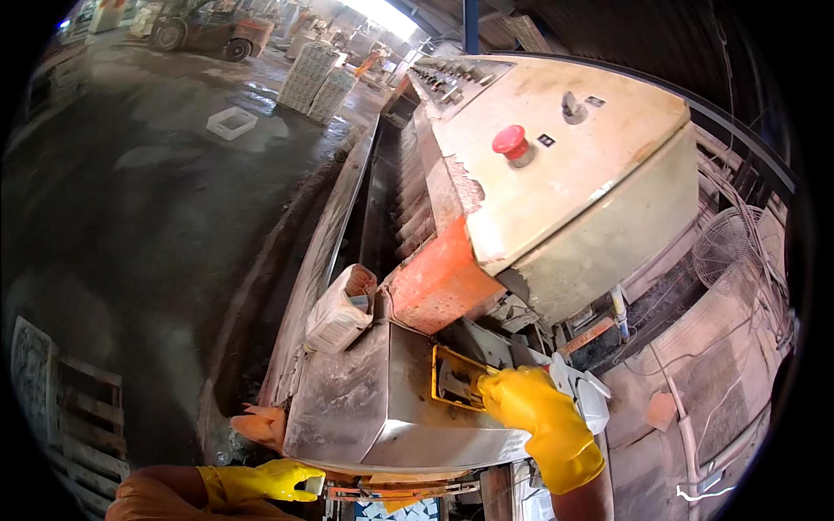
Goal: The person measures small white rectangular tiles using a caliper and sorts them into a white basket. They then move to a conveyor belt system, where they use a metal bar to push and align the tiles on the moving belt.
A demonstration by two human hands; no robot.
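Observation:
My right hand (530,408), in a yellow rubber glove, is closed at the right end of a small yellow rectangular tray (434,373). This tray rests on the metal housing (339,399) of a machine, with a greyish piece inside it. My left hand (278,482), gloved in yellow too, is low at the near edge of the housing. Its fingers curl around a small pale, flat-edged piece (313,486), whose kind I cannot make out. Beside the housing's near left corner is an orange glove-like thing (261,425).
A cream control box (556,148) with a red push button (510,141) stands beyond my right hand. A cut-open white jug (340,313) sits on the housing. To the right is a fan (728,247); wooden pallets (91,408) lie left. A forklift (213,30) stands far off.

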